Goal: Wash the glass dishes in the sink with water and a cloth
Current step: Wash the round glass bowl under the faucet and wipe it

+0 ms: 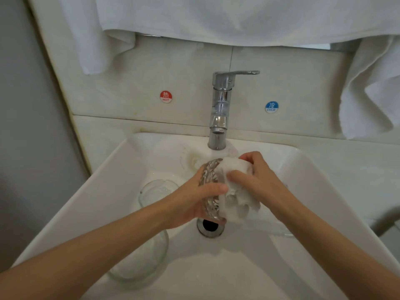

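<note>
Pale tiled wall [134, 87] straight ahead, softly and evenly lit. A white towel [238, 18] drapes across the top, and a second towel [372, 87] hangs at the right. Red HOT sticker [166, 97] left of the chrome tap [220, 105], blue COLD sticker [271, 107] right. Grey wall [26, 126] closes the left side, and the pale counter [346, 161] runs along the back edge.

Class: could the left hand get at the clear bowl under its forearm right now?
Probably not yet: the left hand grips the patterned dish; nothing else blocks the bowl.
</note>
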Tool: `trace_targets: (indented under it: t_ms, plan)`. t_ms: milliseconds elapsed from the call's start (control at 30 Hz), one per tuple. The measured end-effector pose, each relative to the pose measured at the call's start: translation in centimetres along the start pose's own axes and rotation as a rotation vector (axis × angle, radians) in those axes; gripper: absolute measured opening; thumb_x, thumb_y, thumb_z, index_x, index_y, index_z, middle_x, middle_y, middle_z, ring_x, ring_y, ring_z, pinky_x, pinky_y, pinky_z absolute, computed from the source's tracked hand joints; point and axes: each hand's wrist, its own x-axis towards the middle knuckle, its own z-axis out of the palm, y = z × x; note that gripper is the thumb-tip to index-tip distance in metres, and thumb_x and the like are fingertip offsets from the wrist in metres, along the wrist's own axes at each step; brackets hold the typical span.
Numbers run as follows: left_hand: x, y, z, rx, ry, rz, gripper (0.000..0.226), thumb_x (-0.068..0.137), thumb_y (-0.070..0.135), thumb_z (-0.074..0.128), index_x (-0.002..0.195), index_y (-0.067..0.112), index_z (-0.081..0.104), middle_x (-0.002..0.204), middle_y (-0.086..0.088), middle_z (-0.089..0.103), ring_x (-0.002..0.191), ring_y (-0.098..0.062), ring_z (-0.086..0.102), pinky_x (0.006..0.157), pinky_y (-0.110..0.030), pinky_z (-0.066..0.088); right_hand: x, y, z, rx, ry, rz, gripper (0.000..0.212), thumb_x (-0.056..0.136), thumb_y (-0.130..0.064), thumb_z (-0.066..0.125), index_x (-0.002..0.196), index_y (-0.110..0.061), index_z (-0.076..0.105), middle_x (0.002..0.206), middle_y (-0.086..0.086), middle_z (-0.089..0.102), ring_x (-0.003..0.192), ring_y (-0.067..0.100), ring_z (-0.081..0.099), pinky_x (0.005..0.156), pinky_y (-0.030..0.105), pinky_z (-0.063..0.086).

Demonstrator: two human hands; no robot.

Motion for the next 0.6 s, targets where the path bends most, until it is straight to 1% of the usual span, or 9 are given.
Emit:
trace_targets:
  t_ms: [100, 167, 200, 267, 333, 467, 500, 533, 600]
  plan:
    - [0.2, 0.1, -0.1, 0.021, 0.055, 0.055, 0.078, 0.057, 0.024, 0.074, 0.126, 0.038, 0.04, 0.122, -0.005, 0.059, 0.1, -0.025, 0.066, 0.072, -0.046, 0.057, 0.1, 0.1, -0.2, 0.001, 0.052, -0.024, 0.038, 0.079, -0.025, 0.066, 0.109, -0.018, 0.043, 0.107, 0.003, 0.053, 0.084, 0.013, 0.055, 0.059, 0.02, 0.043]
    - [0.3, 0.1, -0.1, 0.027, 0.096, 0.101, 0.077, 0.056, 0.019, 0.074, 0.122, 0.041, 0.042, 0.12, -0.005, 0.06, 0.097, -0.024, 0.066, 0.069, -0.044, 0.057, 0.0, 0.1, -0.3, 0.002, 0.09, -0.065, 0.04, 0.08, -0.026, 0.068, 0.109, -0.018, 0.042, 0.098, -0.004, 0.052, 0.078, 0.004, 0.052, 0.057, 0.016, 0.042]
    - [0.3, 0.0, -0.1, 0.028, 0.107, 0.125, 0.079, 0.058, 0.013, 0.072, 0.124, 0.042, 0.041, 0.12, -0.004, 0.06, 0.098, -0.024, 0.065, 0.067, -0.043, 0.057, -0.1, 0.0, -0.3, -0.004, 0.123, -0.094, 0.042, 0.08, -0.027, 0.069, 0.108, -0.018, 0.04, 0.094, -0.008, 0.051, 0.077, 0.001, 0.051, 0.058, 0.014, 0.042]
    - [0.3, 0.0, 0.1, 0.02, 0.116, 0.151, 0.083, 0.065, 0.002, 0.066, 0.131, 0.042, 0.036, 0.122, -0.004, 0.058, 0.104, -0.028, 0.064, 0.068, -0.045, 0.057, -0.3, 0.0, 0.0, -0.031, 0.204, -0.171, 0.041, 0.079, -0.03, 0.07, 0.105, -0.022, 0.04, 0.091, -0.012, 0.05, 0.077, 0.0, 0.051, 0.058, 0.012, 0.039]
    - [0.3, 0.0, 0.1, 0.004, 0.107, 0.14, 0.086, 0.067, -0.003, 0.062, 0.133, 0.042, 0.033, 0.124, -0.007, 0.056, 0.107, -0.031, 0.062, 0.071, -0.05, 0.057, -0.6, 0.1, 0.6, -0.059, 0.248, -0.253, 0.035, 0.078, -0.032, 0.07, 0.101, -0.026, 0.043, 0.092, -0.008, 0.055, 0.079, 0.001, 0.053, 0.059, 0.013, 0.038]
    - [0.2, 0.5, 0.1, 0.001, 0.084, 0.125, 0.086, 0.065, -0.006, 0.059, 0.133, 0.039, 0.032, 0.123, -0.009, 0.054, 0.101, -0.03, 0.065, 0.071, -0.05, 0.057, -1.0, 0.1, 1.4, -0.034, 0.26, -0.382, 0.032, 0.076, -0.028, 0.074, 0.098, -0.031, 0.051, 0.096, -0.011, 0.055, 0.086, 0.001, 0.053, 0.066, 0.006, 0.04]
    - [0.2, 0.7, 0.0, -0.012, 0.078, 0.126, 0.084, 0.065, -0.006, 0.059, 0.132, 0.038, 0.034, 0.122, -0.009, 0.054, 0.098, -0.029, 0.065, 0.07, -0.049, 0.057, -1.0, 0.1, 1.4, -0.024, 0.249, -0.406, 0.033, 0.075, -0.027, 0.075, 0.098, -0.031, 0.052, 0.096, -0.011, 0.055, 0.088, 0.002, 0.053, 0.068, 0.007, 0.04]
    - [0.1, 0.8, 0.0, -0.033, 0.066, 0.124, 0.081, 0.066, -0.005, 0.059, 0.13, 0.037, 0.035, 0.121, -0.009, 0.054, 0.096, -0.029, 0.066, 0.069, -0.049, 0.057, -0.9, 0.0, 1.5, -0.022, 0.232, -0.425, 0.033, 0.074, -0.028, 0.076, 0.099, -0.031, 0.053, 0.097, -0.011, 0.055, 0.089, 0.003, 0.054, 0.071, 0.011, 0.042]
    - [0.1, 1.0, -0.1, -0.086, 0.036, 0.118, 0.074, 0.068, -0.004, 0.059, 0.128, 0.034, 0.038, 0.119, -0.007, 0.055, 0.095, -0.029, 0.066, 0.07, -0.05, 0.057, -0.8, -0.1, 1.2, -0.036, 0.187, -0.458, 0.034, 0.07, -0.037, 0.073, 0.097, -0.038, 0.053, 0.099, -0.014, 0.056, 0.092, 0.002, 0.054, 0.074, 0.016, 0.045]
